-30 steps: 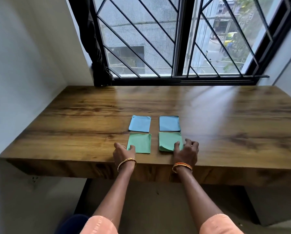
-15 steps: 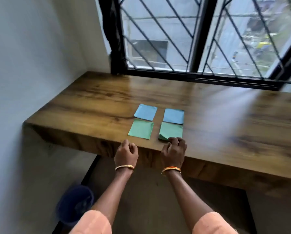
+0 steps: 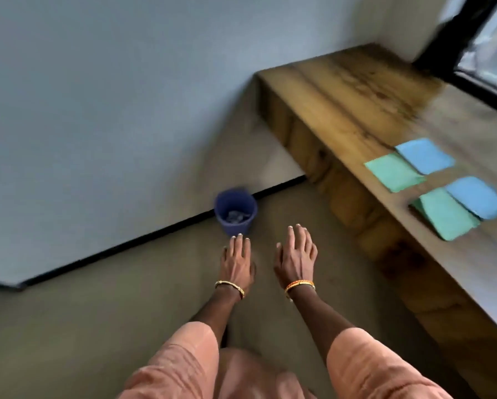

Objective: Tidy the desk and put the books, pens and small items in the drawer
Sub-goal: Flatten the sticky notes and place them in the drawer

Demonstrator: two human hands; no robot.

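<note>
Fingers (image 3: 297,236) on my right hand (image 3: 295,259) stretch out straight and loosely spread, holding nothing, and the fingers (image 3: 239,246) on my left hand (image 3: 237,263) lie just as flat and bare beside them. I see both hands palm down in the air above the grey-brown floor (image 3: 97,326), close together but apart, each wrist ringed by a thin gold-and-orange bangle, with peach-coloured sleeves running back toward me. Just beyond my left fingertips stands a small round blue plastic bin (image 3: 235,210) against the black skirting strip at the foot of the pale grey wall (image 3: 97,96); something crumpled and pale lies inside it, too blurred for me to name. Off to my right, the thick brown wooden surface (image 3: 342,90) runs along the side of the view toward a dark-framed window (image 3: 472,38) in the far corner. On that surface lie four flat square paper pads in a two-by-two block: a green pad (image 3: 393,172) and a blue pad (image 3: 424,155) farther from me, then a second green pad (image 3: 443,214) and a second blue pad (image 3: 478,197) nearer. Both green ones sit by the front edge, the blue ones behind them. My hands are well apart from all four pads. The whole view is smeared with blur.
</note>
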